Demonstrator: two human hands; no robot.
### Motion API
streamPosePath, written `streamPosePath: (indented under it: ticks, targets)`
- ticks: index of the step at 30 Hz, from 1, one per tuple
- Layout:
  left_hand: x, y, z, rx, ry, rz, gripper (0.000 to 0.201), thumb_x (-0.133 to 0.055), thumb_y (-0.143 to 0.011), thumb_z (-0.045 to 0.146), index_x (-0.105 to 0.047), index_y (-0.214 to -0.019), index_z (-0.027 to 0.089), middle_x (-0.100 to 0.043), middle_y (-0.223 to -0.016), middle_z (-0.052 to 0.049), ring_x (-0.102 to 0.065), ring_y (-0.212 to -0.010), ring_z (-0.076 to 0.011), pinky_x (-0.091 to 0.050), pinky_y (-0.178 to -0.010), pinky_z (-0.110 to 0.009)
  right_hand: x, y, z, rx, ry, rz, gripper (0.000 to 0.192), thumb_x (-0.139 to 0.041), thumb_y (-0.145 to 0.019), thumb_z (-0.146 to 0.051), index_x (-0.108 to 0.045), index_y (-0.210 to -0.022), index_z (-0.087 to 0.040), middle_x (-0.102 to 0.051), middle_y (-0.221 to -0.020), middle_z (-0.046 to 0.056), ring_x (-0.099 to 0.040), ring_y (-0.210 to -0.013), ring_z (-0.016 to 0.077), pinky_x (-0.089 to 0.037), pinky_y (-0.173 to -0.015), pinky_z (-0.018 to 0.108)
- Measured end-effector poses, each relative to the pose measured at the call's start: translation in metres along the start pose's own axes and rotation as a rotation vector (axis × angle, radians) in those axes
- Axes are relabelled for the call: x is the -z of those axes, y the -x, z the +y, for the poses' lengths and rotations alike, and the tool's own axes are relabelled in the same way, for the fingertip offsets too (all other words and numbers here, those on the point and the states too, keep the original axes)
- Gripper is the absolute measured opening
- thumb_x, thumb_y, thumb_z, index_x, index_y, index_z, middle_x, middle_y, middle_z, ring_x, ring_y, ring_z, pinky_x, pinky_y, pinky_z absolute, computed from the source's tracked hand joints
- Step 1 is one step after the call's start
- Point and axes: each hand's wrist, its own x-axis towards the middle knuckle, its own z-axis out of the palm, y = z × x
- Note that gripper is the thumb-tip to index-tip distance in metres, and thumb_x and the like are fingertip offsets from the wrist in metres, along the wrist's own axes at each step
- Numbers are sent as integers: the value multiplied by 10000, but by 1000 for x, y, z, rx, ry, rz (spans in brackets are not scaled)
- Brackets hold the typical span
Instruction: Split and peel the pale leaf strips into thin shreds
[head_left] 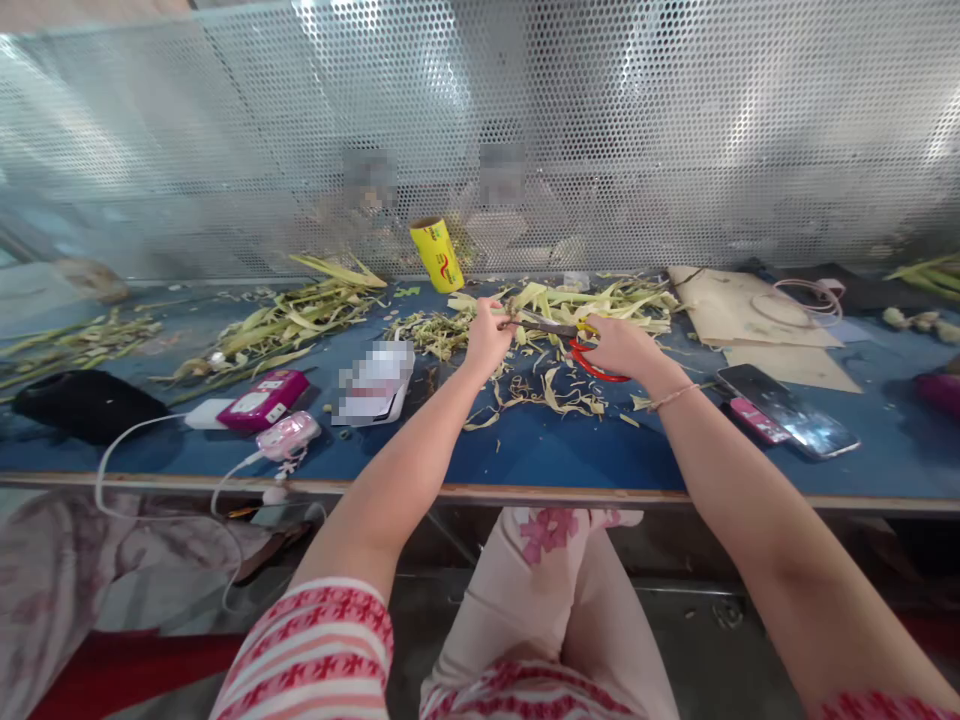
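Note:
My right hand point(621, 348) is closed round the handles of a pair of scissors point(546, 327). The handles are red and yellow, and the dark blades point left toward my other hand. At the blade tips, my left hand point(489, 338) is pinched on a small plant stalk point(513, 311), partly covered by the fingers. Under and behind both hands lies a heap of pale green and yellow plant stalks and leaves point(559, 299). Curled dry trimmings point(551, 393) are strewn on the blue table in front of it.
A yellow cardboard tube point(437, 255) stands by the perforated metal panel point(645, 130). Another stalk pile point(300, 315) lies left. Nearer are a magenta power adapter point(268, 400), white cable point(105, 470), black pouch point(86, 405) and phone point(787, 408). Brown paper point(742, 310) lies right.

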Motion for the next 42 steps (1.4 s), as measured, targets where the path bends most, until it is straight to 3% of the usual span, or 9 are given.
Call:
streamPosePath:
  ticks: [4, 10, 18, 25, 30, 36, 42]
  targets:
    - [-1, 0, -2, 31, 13, -34, 370, -670, -712, 115, -384, -914, 233, -687, -804, 2, -542, -488, -97, -438, -604, -259, 0, 0, 0, -2, -8, 7, 521, -527, -782, -593, -580, -1068, -161, -684, -957, 142, -638, -846, 293, -413, -630, 320]
    - [0, 3, 4, -23, -6, 23, 335, -653, -711, 115, -397, -895, 227, -693, -850, -27, -584, -636, -125, -420, -658, -262, 0, 0, 0, -5, -6, 12, 510, -512, -793, -588, -575, -1066, -161, -683, -981, 147, -636, -866, 293, -411, -637, 320]
    - [-5, 3, 1, 47, 145, 10, 275, -567, -750, 73, -410, -922, 219, -678, -810, -18, -574, -621, -124, -399, -649, -261, 1, 1, 0, -26, -23, 8, 504, -499, -808, -578, -582, -1086, -166, -685, -986, 152, -636, -868, 292, -423, -641, 321]
    - [-12, 7, 11, 268, 465, 147, 386, -631, -664, -1, -367, -853, 209, -638, -699, 30, -597, -623, -99, -448, -671, -251, 0, 0, 2, -34, -14, 12, 488, -496, -809, -568, -610, -1067, -169, -689, -992, 149, -643, -880, 297, -438, -650, 328]
    - [-12, 8, 15, 397, 669, 130, 372, -638, -650, -29, -390, -807, 199, -636, -694, 23, -619, -645, -90, -481, -699, -252, 2, 0, 0, -32, 53, 36, 405, -508, -808, -477, -614, -1051, -170, -691, -983, 140, -645, -875, 284, -447, -673, 334]
    - [-11, 9, 15, 430, 693, 158, 358, -629, -673, -29, -398, -808, 210, -630, -701, 26, -635, -685, -91, -495, -713, -248, 4, 5, -10, -5, 79, 176, 351, -513, -796, -386, -603, -1044, -154, -682, -1024, 145, -633, -934, 291, -453, -737, 349]
    - [-10, 8, 16, 461, 791, 115, 302, -624, -677, -49, -444, -749, 182, -568, -641, 36, -578, -589, -56, -500, -685, -234, 4, 7, -12, -47, 88, 263, 367, -501, -821, -372, -588, -1067, -114, -666, -1052, 179, -611, -973, 302, -431, -820, 377]
